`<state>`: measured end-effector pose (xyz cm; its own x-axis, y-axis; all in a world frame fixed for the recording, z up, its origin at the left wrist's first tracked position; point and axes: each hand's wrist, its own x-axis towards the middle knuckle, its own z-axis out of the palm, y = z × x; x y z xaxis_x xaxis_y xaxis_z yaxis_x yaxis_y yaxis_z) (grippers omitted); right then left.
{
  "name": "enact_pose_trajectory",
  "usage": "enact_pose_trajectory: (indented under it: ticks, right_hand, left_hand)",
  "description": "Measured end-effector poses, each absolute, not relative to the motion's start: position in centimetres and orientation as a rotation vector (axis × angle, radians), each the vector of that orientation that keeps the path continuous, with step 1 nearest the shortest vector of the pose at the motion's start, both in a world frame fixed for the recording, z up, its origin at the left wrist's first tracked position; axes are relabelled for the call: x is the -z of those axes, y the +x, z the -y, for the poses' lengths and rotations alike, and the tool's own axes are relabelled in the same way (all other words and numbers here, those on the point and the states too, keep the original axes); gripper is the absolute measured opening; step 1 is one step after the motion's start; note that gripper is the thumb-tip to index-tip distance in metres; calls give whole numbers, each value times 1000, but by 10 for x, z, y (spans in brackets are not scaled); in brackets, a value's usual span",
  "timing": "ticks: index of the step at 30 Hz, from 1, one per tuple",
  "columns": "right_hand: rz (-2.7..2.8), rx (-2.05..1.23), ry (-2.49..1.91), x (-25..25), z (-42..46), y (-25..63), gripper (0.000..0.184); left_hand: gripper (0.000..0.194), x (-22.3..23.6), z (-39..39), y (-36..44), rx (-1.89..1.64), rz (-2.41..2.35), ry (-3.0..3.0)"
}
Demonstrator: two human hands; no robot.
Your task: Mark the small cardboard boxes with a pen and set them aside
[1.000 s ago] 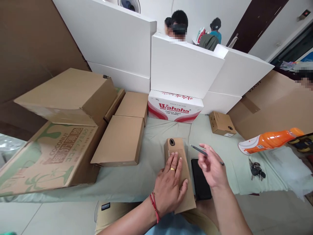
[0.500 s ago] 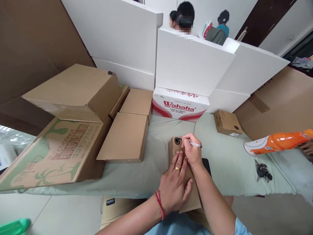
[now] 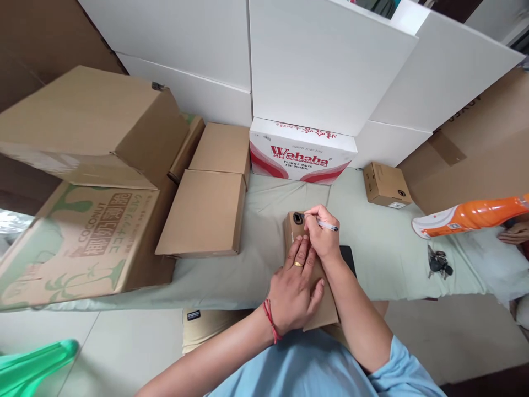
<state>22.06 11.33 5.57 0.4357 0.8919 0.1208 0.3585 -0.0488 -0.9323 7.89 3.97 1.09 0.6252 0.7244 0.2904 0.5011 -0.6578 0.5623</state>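
Observation:
A narrow brown cardboard box (image 3: pixel 326 315) lies in front of me at the edge of the cloth-covered surface. On its far end is a thick black ring-like mark (image 3: pixel 298 219). My right hand (image 3: pixel 323 237) grips a pen (image 3: pixel 327 225) with a clear barrel and dark end, its tip at the mark's right side. Flat on the box's top rests my left hand (image 3: pixel 295 284), fingers stretched out, wearing a gold ring and a red string bracelet. Partly behind my right forearm a flat black object (image 3: pixel 347 261) shows; its kind is hidden.
Stacked cardboard boxes (image 3: pixel 95 242) and a flat brown box (image 3: pixel 202 212) stand left. Behind are a white Wahaha carton (image 3: pixel 301 154) and white panels. To the right lie a small brown box (image 3: pixel 386 184), an orange bottle (image 3: pixel 471 216) and keys (image 3: pixel 438 262). Another person's hand (image 3: pixel 514 232) shows at far right.
The view has tilted down, so people behind the panels have mostly left the picture. My pen hand has shifted slightly at the black mark, which looks thicker. My left hand stays on the box.

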Motion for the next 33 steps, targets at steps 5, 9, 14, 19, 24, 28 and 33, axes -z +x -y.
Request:
enact_pose_trajectory:
  ticks: [5,9,14,19,24,28,33]
  right_hand:
    - [1147,-641,-1636,-56,-114,221,14]
    - [1161,-655,-1632,-55,-113,221,14]
    - [1159,-694,-1628,-58,-112,221,14]
    - [1147,-723,-1606,-59,-111,220,13]
    - [1166,-669,-1605,-56,-108,222,15]
    - [1147,-596,-1623,-54,-106,222,17]
    - [1137,-627,-1620,-54,-108,223,15]
  left_hand:
    - [86,-10,-40,78,-724,-945,2397]
    - [86,-10,-40,79,-724,-951,2391]
    - [83,-13,-40,79,-728,-966,2392]
    - [82,-15,-41,79,-693,-980,2389]
    - [83,-14,-41,79,-701,-965,2379]
    - [82,-14,-41,78,-702,-970,2387]
    - [82,-15,-42,78,-702,-957,2369]
